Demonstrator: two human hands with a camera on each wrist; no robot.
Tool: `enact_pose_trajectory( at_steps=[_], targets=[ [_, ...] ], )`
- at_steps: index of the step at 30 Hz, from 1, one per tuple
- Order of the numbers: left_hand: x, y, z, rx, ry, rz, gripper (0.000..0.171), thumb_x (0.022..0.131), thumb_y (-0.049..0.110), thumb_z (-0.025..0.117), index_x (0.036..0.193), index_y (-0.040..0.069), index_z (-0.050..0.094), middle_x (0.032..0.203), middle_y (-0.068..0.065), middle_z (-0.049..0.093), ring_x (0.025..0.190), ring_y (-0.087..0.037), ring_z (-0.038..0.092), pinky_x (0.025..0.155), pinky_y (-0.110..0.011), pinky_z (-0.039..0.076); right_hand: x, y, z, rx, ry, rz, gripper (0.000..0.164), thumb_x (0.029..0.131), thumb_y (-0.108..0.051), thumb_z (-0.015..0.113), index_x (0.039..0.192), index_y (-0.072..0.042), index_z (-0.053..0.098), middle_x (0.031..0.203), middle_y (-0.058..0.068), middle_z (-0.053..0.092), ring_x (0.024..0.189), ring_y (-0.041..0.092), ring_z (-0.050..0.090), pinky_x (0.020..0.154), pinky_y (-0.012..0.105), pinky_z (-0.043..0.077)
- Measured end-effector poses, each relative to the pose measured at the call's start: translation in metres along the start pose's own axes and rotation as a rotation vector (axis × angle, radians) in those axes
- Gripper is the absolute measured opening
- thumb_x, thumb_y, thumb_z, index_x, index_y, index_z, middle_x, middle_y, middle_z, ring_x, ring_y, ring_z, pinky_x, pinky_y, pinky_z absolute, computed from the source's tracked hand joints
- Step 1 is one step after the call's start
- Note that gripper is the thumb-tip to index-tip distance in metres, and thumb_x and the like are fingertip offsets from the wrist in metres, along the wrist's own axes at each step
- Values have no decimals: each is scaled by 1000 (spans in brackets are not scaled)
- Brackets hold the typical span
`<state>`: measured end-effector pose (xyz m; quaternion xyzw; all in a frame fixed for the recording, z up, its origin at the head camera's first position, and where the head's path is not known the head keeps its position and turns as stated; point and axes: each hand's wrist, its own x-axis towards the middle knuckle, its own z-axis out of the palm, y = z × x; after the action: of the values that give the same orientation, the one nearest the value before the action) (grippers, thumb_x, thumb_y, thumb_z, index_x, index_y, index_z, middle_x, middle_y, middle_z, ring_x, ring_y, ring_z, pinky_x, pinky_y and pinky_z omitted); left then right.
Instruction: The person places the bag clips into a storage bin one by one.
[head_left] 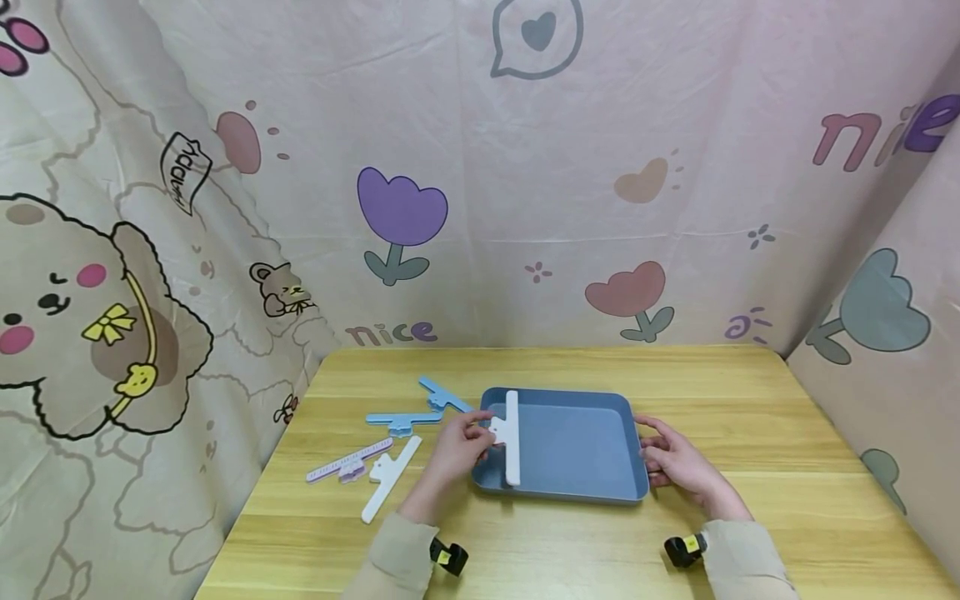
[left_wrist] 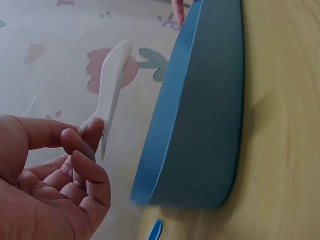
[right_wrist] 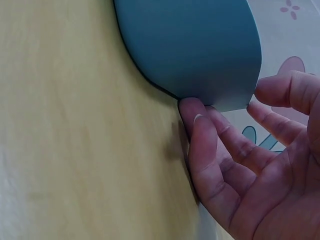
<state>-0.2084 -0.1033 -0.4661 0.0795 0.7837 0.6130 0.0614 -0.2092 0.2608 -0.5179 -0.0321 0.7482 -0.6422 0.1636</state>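
Left hand (head_left: 459,446) pinching the handle of a long white plastic sealing clip (head_left: 512,437), fingers (left_wrist: 86,150) curled round it, clip clamped across the left wall of a shallow blue plastic tray (head_left: 592,400). Right hand (head_left: 678,462) at the tray's right edge, fingers (right_wrist: 210,135) fairly straight and pressed against the wall, gripping nothing. Tray flat on the light wooden counter (head_left: 750,400). Lying to the left: two blue clips (head_left: 405,419), a purple clip (head_left: 348,462), another white clip (head_left: 390,475).
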Motion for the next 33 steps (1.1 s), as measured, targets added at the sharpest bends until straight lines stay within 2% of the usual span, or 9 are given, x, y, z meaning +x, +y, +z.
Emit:
enact_pose_trajectory(
  at_steps=[4,9,17,26,33],
  targets=[
    [9,-6,17,-4,-3,-54,36,85,4,59,120,-2,53,76,-15,65,53,-13,51,48,-22,41,-1,0,0,-6,-2,2,59,90,0,45,143,-10,20,119,30,42,73,25,57,61,44,52],
    [15,-7,39,-10,-16,-71,35,84,6,61,118,-1,55,75,-19,63,53,-13,51,49,-24,40,-1,0,0,-10,2,10,60,90,-1,46,144,-11,20,120,29,43,73,25,57,61,43,51],
    [22,-11,69,-42,-32,-85,35,83,5,61,118,0,56,69,-10,63,51,-11,50,47,-23,40,1,3,0,12,-17,12,62,91,-1,46,145,-13,17,117,26,44,68,18,53,60,42,51],
    [31,-13,91,-51,-5,-129,35,83,7,63,117,4,58,69,-3,64,52,-13,52,47,-24,38,0,1,2,1,-4,13,62,91,-2,45,145,-13,18,117,28,44,69,20,55,60,42,52],
    [36,-12,104,-56,-15,-117,35,83,6,63,117,3,57,70,-1,64,52,-14,53,48,-25,39,0,2,3,0,6,22,60,92,-1,44,145,-14,19,117,27,44,67,18,53,59,40,51]
  ],
)
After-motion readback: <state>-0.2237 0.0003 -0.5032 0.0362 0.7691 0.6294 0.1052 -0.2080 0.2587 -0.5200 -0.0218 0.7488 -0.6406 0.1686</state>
